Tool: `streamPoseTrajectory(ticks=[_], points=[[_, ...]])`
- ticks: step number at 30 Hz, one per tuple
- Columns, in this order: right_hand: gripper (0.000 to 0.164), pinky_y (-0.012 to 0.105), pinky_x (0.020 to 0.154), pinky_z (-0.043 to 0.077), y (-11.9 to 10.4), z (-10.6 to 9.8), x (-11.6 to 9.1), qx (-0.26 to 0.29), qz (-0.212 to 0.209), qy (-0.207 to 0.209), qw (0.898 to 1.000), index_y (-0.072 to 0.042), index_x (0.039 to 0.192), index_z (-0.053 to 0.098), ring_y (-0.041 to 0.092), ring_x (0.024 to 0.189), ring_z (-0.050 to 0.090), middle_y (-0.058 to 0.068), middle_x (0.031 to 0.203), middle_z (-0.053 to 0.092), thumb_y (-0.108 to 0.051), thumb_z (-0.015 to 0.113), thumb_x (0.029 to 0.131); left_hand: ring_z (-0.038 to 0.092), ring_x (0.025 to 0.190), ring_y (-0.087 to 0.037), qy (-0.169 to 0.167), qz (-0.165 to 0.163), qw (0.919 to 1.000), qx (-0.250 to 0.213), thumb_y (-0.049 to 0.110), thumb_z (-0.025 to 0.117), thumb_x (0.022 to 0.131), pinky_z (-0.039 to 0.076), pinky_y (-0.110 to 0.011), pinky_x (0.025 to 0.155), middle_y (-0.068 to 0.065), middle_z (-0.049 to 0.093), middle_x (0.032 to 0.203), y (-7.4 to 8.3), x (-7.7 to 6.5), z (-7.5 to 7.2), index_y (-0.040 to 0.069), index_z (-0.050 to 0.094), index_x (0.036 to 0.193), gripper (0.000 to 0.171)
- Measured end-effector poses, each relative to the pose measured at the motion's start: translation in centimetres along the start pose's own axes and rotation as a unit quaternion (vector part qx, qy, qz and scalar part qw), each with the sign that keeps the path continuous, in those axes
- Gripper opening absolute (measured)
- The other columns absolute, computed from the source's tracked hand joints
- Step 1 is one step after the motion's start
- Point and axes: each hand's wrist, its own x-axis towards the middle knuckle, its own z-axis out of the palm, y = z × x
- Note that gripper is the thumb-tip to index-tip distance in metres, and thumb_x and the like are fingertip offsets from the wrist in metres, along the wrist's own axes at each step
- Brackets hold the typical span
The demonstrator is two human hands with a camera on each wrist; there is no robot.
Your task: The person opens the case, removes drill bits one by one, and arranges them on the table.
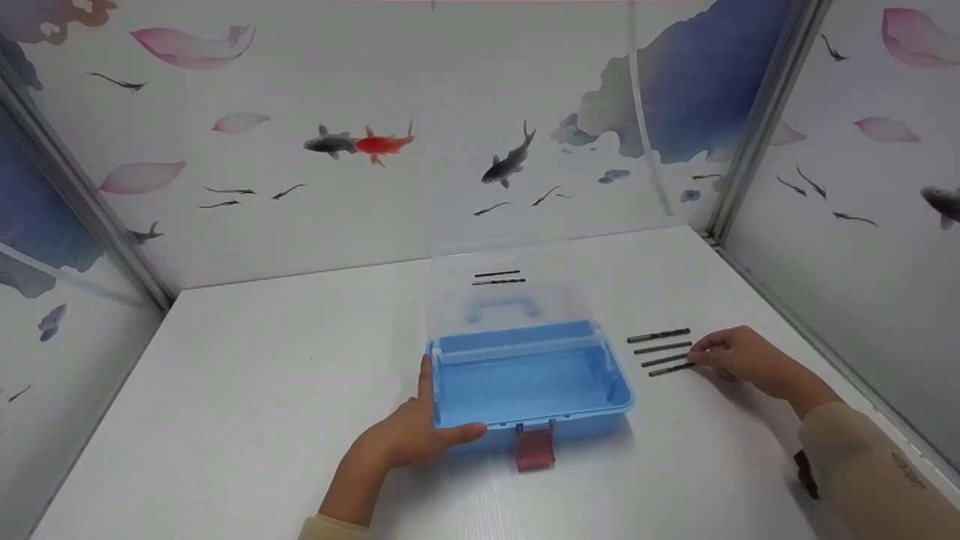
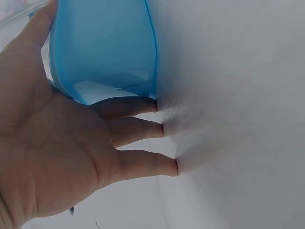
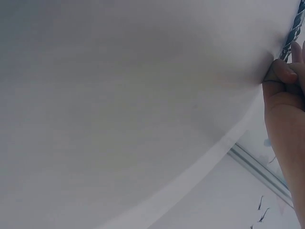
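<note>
A light-blue plastic box [image 1: 525,379] stands on the table with its transparent lid [image 1: 510,300] tipped back. At its front left corner rests my left hand [image 1: 409,435], thumb along the front and forefinger against the side. In the left wrist view the other three fingers [image 2: 143,163] are straight, their tips on the tabletop. Several dark drill bits lie in a row right of the box. The right hand [image 1: 750,364] pinches the right end of the nearest drill bit [image 1: 670,370]. Spiral flutes show on a drill bit [image 3: 296,28] beside its fingers in the right wrist view.
Two more thin drill bits [image 1: 499,282] show in the lid area; whether on it or behind it I cannot tell. A reddish latch [image 1: 535,448] hangs at the box front. Printed panels [image 1: 360,210] enclose the white table [image 1: 247,390] at the back and sides.
</note>
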Motion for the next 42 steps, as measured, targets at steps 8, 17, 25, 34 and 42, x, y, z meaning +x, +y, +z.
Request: streamPoseTrajectory(ticks=[8,17,25,34,42], points=[[0.042,0.03,0.065,0.042,0.1,-0.4,0.2,0.005,-0.005,-0.003,1.0,0.001,0.128,0.072,0.011,0.068,0.046,-0.004,0.07,0.046,-0.035,0.065,0.107,0.048,0.15,-0.043,0.002,0.009,0.9999,-0.004,0.067,0.08,0.084,0.042,-0.062,0.119,-0.031,0.039,0.165,-0.2,0.4,-0.2,0.011,-0.021,0.168,0.143],[0.058,0.034,0.075,0.042,-1.0,-2.4,1.0,-0.01,-0.01,-0.015,1.0,0.007,0.14,0.061,0.011,0.069,0.042,-0.005,0.069,0.039,-0.043,0.059,0.11,0.046,0.151,-0.042,-0.008,0.003,0.9998,-0.019,0.069,0.08,0.083,0.041,-0.064,0.12,-0.028,0.035,0.168,-0.6,0.4,0.1,0.013,-0.023,0.168,0.145],[0.058,0.039,0.087,0.044,-5.8,-4.2,2.4,-0.044,-0.041,0.009,0.998,0.004,0.14,0.063,0.014,0.077,0.05,-0.004,0.077,0.05,-0.045,0.06,0.109,0.043,0.153,-0.043,-0.007,-0.003,0.9997,-0.021,0.071,0.079,0.082,0.04,-0.064,0.12,-0.028,0.032,0.17,-0.6,0.2,0.1,0.014,-0.022,0.168,0.145],[0.052,0.04,0.085,0.045,-12.3,-4.3,4.4,-0.067,-0.067,0.016,0.995,-0.002,0.145,0.061,0.016,0.078,0.051,0.0,0.082,0.052,-0.04,0.061,0.109,0.045,0.151,-0.044,0.0,-0.01,0.9999,-0.01,0.071,0.08,0.082,0.042,-0.065,0.119,-0.029,0.036,0.167,-0.4,0.4,0.1,0.014,-0.02,0.169,0.144],[0.056,0.04,0.081,0.05,-17.6,-2.8,5.6,-0.051,-0.102,0.009,0.993,-0.016,0.154,0.058,0.017,0.075,0.051,-0.005,0.077,0.05,-0.041,0.068,0.105,0.034,0.158,-0.05,-0.003,-0.008,0.9999,-0.006,0.072,0.08,0.081,0.04,-0.066,0.12,-0.031,0.033,0.169,-0.1,0.3,0.0,0.013,-0.02,0.169,0.145]])
